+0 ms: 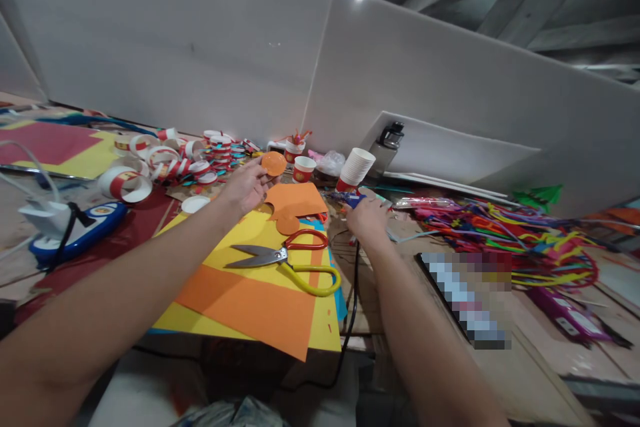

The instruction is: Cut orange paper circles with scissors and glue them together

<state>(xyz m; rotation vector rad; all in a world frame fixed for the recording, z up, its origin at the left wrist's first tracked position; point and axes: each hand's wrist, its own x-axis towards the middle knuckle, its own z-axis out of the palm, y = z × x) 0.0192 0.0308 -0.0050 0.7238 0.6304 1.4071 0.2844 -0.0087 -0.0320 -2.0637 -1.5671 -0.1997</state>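
My left hand (253,187) is closed around the edge of an orange paper circle (274,163), held up above the table. My right hand (369,217) grips a blue glue gun (353,199), its front end pointing left and a black cord hanging below. Between my arms, large scissors (285,260) with one red and one yellow handle lie on yellow paper (220,240). Another orange circle (288,221) and a cut orange sheet (300,199) rest just beyond them. A larger orange sheet (250,303) lies nearer me.
Paper cups (356,170) stand stacked beside a single cup (304,169). Cut cup rings (165,160) are heaped at left, near a blue power strip (80,233). At right are colourful pipe cleaners (500,233) and a pixelated device (465,300). A bottle (387,147) stands behind.
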